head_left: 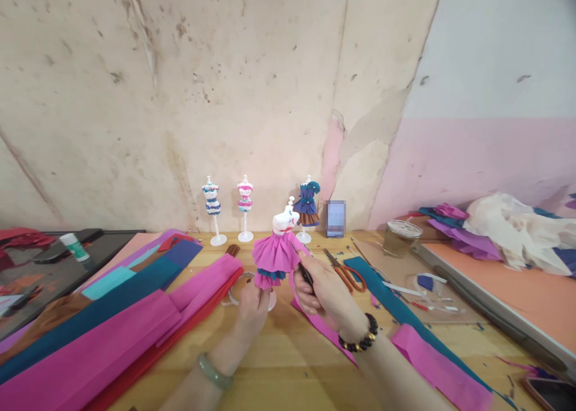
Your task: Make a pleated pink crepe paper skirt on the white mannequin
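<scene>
A small white mannequin (285, 220) dressed in a pink and teal crepe-paper skirt (274, 256) stands on the wooden table (288, 363) in front of me. My left hand (252, 309) grips its base from below. My right hand (321, 294) is closed on a dark slim tool (304, 271) whose tip touches the skirt's right side. A green bangle is on my left wrist, a dark bead bracelet on my right.
Three dressed mannequins (245, 210) stand by the wall. Rolls of pink, teal and red crepe paper (112, 333) lie at the left. Red-handled scissors (348, 274), a glass jar (400, 237), a pink strip (432, 363) and a glue bottle (74, 247) lie around.
</scene>
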Motion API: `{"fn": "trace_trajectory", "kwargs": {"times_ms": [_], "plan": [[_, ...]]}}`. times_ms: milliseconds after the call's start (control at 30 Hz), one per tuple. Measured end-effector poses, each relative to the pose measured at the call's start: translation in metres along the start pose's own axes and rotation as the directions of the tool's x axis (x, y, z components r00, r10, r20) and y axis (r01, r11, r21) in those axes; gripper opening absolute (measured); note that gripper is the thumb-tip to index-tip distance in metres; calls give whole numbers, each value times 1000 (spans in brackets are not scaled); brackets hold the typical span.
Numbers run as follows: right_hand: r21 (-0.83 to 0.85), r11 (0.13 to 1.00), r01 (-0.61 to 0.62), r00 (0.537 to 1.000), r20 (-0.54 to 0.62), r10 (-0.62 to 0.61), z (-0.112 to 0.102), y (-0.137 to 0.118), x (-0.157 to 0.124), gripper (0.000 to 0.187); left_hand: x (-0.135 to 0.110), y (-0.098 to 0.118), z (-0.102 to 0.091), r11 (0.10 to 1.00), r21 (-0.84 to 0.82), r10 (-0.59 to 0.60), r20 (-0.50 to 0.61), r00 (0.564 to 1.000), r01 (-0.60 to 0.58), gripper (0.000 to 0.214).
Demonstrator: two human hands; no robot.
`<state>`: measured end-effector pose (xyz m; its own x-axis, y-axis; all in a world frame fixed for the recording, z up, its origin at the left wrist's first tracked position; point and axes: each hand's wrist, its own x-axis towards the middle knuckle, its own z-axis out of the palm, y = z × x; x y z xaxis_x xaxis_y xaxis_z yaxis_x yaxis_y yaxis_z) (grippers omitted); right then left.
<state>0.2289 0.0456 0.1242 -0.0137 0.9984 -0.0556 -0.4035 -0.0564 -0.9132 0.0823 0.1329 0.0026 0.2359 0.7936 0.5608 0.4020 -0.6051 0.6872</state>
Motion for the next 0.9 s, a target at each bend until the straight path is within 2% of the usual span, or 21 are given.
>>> {"fn": "trace_trajectory", "kwargs": {"times_ms": [233, 367, 500, 600, 667, 700, 733, 767, 833, 900], "plan": [[14, 1000, -7, 999, 36, 7, -3, 1, 0, 44, 2, 4, -2, 998, -27, -55, -2, 998, 55, 35], [-17, 999, -49, 997, 65, 50, -5, -2, -2, 43, 4, 3, -3, 994, -48, -97, -22, 995, 96, 38], [-183, 976, -115, 979, 146, 143, -9, -11, -9, 46, 5, 1, -3, 989, -55, -136, -29, 990, 134, 40], [-349, 934, -75, 950, 259, 173, -15, -20, -16, 44, 7, 3, -4, 988, -62, -141, -20, 990, 140, 42], [-370, 928, 38, 964, 260, 64, -21, -25, -17, 41, 7, 5, -6, 990, -64, -128, -6, 992, 127, 42], [-350, 930, 110, 976, 214, -35, -25, -27, -17, 41, 7, 6, -6, 991, -61, -117, 3, 993, 117, 42], [-328, 926, 187, 980, 133, -150, -29, -30, -15, 41, 7, 7, -7, 993, -56, -103, 15, 995, 104, 42], [-319, 912, 258, 964, 28, -264, -33, -33, -14, 42, 6, 7, -7, 995, -51, -88, 30, 996, 89, 41], [-371, 857, 358, 874, -190, -448, -41, -39, -9, 42, 5, 6, -6, 998, -37, -56, 71, 996, 59, 40], [-475, 790, 387, 764, -314, -564, -48, -44, -6, 38, 4, 3, -4, 999, -24, -22, 131, 991, 25, 36]]}}
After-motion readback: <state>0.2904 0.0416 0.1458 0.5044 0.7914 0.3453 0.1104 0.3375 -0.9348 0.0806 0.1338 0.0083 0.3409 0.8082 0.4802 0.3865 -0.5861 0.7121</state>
